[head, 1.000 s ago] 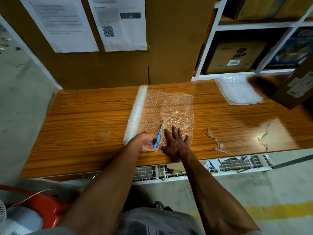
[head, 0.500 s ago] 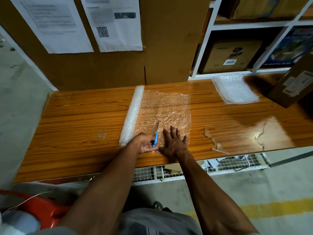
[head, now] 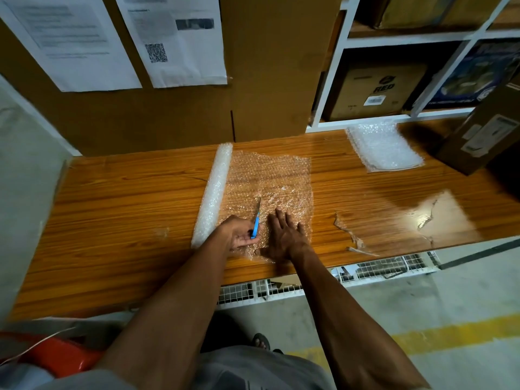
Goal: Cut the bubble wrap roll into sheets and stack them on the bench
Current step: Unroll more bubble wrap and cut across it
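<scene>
A white bubble wrap roll (head: 213, 192) lies on the wooden bench (head: 126, 209), with a clear length unrolled (head: 270, 175) to its right. My left hand (head: 239, 235) grips a blue-handled cutter (head: 256, 223) whose blade points away from me into the unrolled wrap near its front edge. My right hand (head: 284, 235) presses flat on the wrap just right of the blade, fingers spread. A stack of cut sheets (head: 382, 149) rests at the bench's back right.
A brown carton (head: 484, 136) stands on the bench's far right. Torn veneer (head: 354, 240) marks the front right surface. Cardboard panels with papers (head: 174, 38) back the bench; white shelves (head: 374, 83) hold boxes. A red object (head: 56, 353) sits on the floor at left.
The cutter blade has crept slightly further into the wrap, away from me. Both hands stay in nearly the same place on the sheet.
</scene>
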Demonstrator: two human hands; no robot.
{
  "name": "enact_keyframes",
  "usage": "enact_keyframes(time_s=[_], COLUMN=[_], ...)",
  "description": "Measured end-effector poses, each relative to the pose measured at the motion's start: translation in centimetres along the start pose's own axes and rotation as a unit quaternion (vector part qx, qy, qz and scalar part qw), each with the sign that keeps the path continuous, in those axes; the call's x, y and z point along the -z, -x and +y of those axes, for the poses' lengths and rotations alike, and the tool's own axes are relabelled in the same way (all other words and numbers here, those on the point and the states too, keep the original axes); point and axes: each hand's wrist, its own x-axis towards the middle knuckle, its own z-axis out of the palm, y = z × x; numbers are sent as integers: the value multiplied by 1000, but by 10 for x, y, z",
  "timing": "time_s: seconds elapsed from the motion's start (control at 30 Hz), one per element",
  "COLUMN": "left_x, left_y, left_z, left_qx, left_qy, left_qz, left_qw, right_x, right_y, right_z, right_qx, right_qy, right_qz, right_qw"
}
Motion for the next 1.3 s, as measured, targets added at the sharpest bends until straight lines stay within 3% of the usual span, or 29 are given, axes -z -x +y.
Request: enact_keyframes(time_s=[0.43,0.63,0.8,1.3], left_x=[11,11,13,-14], left_y=[-12,-8,-10,-10], left_z=[19,23,23,37], left_qx=[21,23,24,12], left_qy=[-36,-38,-43,-57], left_qz=[-65,-79,-83,-24], left_qw=[997,996,995,998], right_x=[20,21,25,29], right_y=[-3,-17,-29,-29], right_z=[-6,-14,-15,0], right_qx=[-33,-30,-26,-23], right_qy=[-5,-52,-6,24], right_qz=[-59,25,3,-31], right_qw=[998,998,1000,999])
